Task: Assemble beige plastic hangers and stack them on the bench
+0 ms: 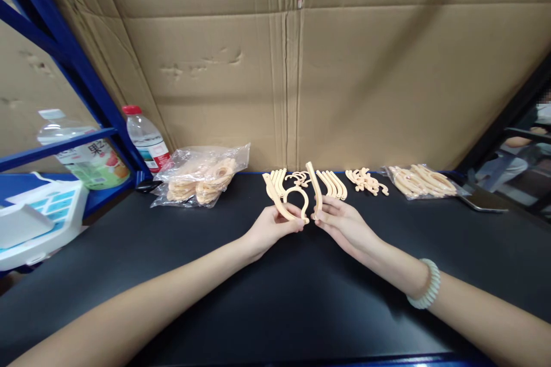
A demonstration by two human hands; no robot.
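Note:
My left hand (263, 232) pinches a beige curved hanger arm (275, 199) and a round hanger hook (306, 198), whose lower ends meet at my fingertips. Whether the two are locked together I cannot tell. In my right hand (344, 223), a second hanger arm (315, 183) stands nearly upright, gripped near its lower end. A small gap separates it from the hook. Behind my hands, several loose hanger arms lie in a left row (280, 179) and a right row (333, 184). Small hook-shaped pieces (297, 178) lie between the rows, and a pile of curved pieces (365, 181) is farther right.
On the black table (275, 304), clear bags of beige parts lie left (202, 180) and right (422, 181). A red-capped bottle (146, 137), large labelled bottle (86, 152) and white-blue device (47, 215) stand left, by a blue frame (81, 80). Cardboard (379, 80) walls the back.

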